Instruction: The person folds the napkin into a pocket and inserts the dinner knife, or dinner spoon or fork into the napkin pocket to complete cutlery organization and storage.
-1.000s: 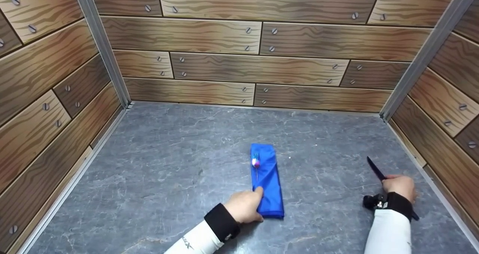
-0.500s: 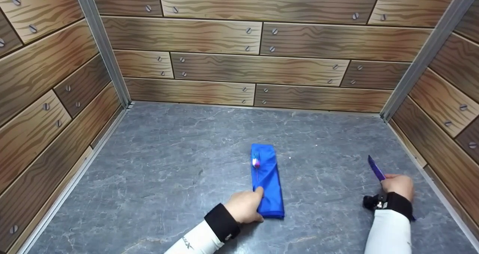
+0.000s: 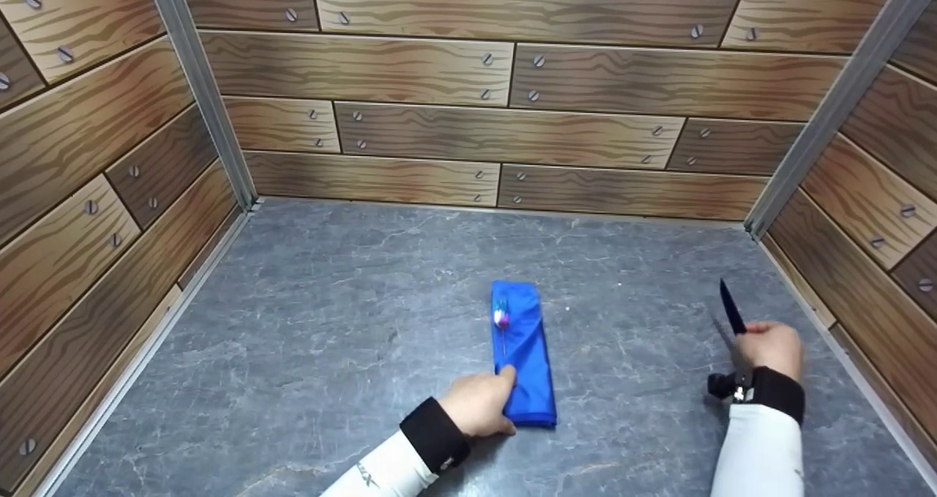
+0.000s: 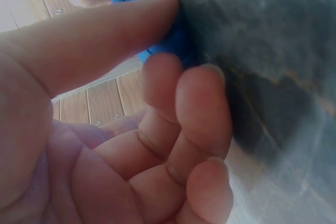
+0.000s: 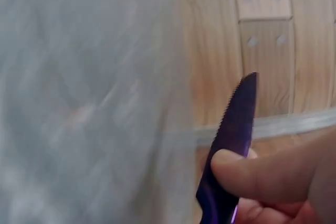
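Near the middle of the grey surface lies a long folded blue cloth, flat. On its left side rests a shiny rainbow-coloured piece with a thin stem; its kind is too small to tell. My left hand holds the cloth's left edge, thumb on top. In the left wrist view, the cloth shows between thumb and curled fingertips. Over at the right, my right hand grips a dark purple knife, its blade pointing away from me. The right wrist view shows the blade's serrated edge; the hand covers part of the handle.
Wood-patterned panels wall in the back and both sides. Metal strips run up the corners and along the side edges of the grey marbled surface. The right panel stands close to my right hand.
My right hand has moved a little away from me and left, and the knife has turned to point more straight ahead. My left hand and the blue cloth have stayed put.
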### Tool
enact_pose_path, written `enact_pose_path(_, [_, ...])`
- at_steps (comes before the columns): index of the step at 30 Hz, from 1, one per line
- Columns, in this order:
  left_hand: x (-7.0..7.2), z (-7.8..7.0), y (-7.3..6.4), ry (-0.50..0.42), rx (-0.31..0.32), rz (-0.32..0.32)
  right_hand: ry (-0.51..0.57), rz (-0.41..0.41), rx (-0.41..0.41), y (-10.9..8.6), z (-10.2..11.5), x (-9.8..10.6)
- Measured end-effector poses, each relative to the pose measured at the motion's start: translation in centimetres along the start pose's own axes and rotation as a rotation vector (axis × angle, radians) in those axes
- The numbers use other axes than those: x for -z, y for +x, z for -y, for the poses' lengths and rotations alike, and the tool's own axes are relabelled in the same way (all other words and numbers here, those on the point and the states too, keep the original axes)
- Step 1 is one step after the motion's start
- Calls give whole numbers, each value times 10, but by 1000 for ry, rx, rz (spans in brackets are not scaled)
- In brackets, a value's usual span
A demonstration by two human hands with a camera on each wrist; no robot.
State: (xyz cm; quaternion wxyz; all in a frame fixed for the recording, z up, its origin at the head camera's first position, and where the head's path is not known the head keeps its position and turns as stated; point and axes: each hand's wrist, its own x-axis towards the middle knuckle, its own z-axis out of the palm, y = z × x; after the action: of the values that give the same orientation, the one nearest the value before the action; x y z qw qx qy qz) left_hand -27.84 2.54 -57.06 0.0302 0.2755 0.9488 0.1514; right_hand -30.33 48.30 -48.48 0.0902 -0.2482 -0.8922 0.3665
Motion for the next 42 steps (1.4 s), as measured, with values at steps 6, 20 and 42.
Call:
enact_pose_path(6, [2, 0, 1, -29, 7, 24, 88, -65, 110, -12, 47, -3])
enact_pose_path(20, [0, 5, 9, -102, -51, -96, 468, -7, 262, -57, 124, -31])
enact_pose_path(42, [14, -4, 14, -693, -156, -382, 586, 539, 459, -123, 178, -108])
